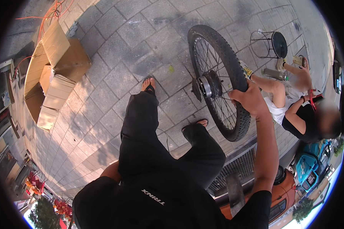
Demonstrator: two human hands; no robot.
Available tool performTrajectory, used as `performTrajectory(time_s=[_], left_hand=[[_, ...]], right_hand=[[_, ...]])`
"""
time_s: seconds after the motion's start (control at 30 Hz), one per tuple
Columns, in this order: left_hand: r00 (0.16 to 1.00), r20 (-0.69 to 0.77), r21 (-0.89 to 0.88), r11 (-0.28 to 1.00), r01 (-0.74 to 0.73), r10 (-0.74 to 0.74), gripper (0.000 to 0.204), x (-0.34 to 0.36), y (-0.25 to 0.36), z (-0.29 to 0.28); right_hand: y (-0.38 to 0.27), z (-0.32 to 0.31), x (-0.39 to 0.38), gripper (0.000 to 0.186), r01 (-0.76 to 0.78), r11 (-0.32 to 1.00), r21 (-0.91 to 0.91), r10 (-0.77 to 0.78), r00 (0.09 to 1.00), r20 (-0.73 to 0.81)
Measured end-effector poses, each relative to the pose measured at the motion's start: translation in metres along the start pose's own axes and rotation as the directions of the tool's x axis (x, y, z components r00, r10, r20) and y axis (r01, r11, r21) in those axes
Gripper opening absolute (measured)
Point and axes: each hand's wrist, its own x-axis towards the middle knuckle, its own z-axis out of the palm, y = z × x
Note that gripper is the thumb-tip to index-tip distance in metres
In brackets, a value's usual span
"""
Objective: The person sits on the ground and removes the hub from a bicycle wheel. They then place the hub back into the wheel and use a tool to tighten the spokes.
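My right hand [250, 98] is wrapped round the knobbly black tyre of a bicycle wheel [237, 61], with the fingertips curling in toward the spokes. The wheel stands tilted over the paving to my right. At its centre sits a thick hub [209, 84], silver and black, with a small sprocket on the side facing my legs. Of my left arm only a short piece shows beside my trousers; the left hand itself is out of sight.
An open cardboard box [61, 86] stands at the left, near orange cable [51, 13]. Rightward, a person [294, 114] sits beyond the wheel, beside a metal bottle [275, 74] and a round black stool [279, 45]. A metal drain grate [237, 168] and parked vehicles are at lower right.
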Motion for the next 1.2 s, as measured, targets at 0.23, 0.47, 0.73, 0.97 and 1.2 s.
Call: performTrajectory(time_s=[0.23, 0.47, 0.73, 0.97, 1.2], left_hand=[[0.997, -0.068, -0.035, 0.999, 0.018, -0.021, 0.041, 0.093, -0.022, 0.005], [0.992, -0.129, -0.016, 1.0, 0.01, -0.012, 0.038, 0.182, -0.051, -0.055], [0.885, -0.383, -0.185, 0.917, -0.354, 0.265, 0.035, 0.29, -0.06, -0.165], [0.332, -0.764, 0.101, 0.61, -0.786, 0.553, 0.048, 0.179, 0.23, -0.252], [0.23, -0.399, 0.231, 0.34, -0.912, 0.888, 0.04, 0.043, 0.371, -0.152]], right_hand=[[-0.025, -0.002, 0.03, 0.041, 0.074, 0.997, 0.005, -0.073, 0.996, -0.059], [0.012, -0.017, 0.035, 0.057, 0.12, 0.983, -0.136, -0.145, 0.97, -0.195], [0.014, 0.001, -0.001, 0.078, 0.198, 0.851, -0.487, -0.45, 0.753, -0.48], [0.038, 0.008, -0.019, 0.063, 0.185, 0.889, -0.418, -0.4, 0.758, -0.515], [0.027, 0.046, -0.032, 0.07, 0.21, 0.894, -0.395, -0.406, 0.755, -0.515]])
